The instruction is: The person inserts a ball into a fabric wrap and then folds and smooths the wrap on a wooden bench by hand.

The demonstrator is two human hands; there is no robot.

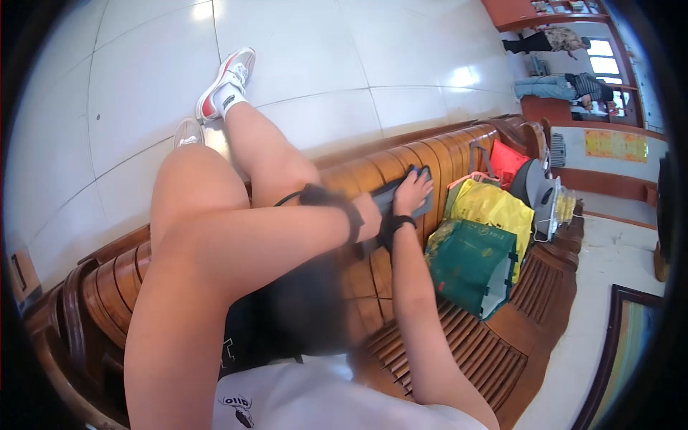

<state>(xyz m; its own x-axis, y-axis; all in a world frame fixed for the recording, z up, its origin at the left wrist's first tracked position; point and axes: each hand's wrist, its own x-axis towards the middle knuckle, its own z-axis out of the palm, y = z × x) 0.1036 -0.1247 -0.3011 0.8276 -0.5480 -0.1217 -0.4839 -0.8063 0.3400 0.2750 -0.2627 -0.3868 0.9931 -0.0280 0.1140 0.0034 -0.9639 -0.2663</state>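
Note:
My left hand [369, 217], with a dark band at the wrist, is closed at the near end of a dark grey, flat object [386, 203] on the wooden bench. Its fingertips are hidden. My right hand [412, 193], wearing a black wristband [398, 223], lies over the far end of the same object, fingers bent across it. A small blue spot shows by those fingers. A thin black cord [288, 198] runs out toward my knee. What kind of object it is, I cannot make out.
I sit on a slatted wooden bench [527, 337]. Beside my right arm are a green bag [469, 261], a yellow bag [494, 208], a red bag [507, 165] and a grey round thing [529, 188]. Two people [566, 89] are farther off. Pale tiles [301, 50] cover the floor.

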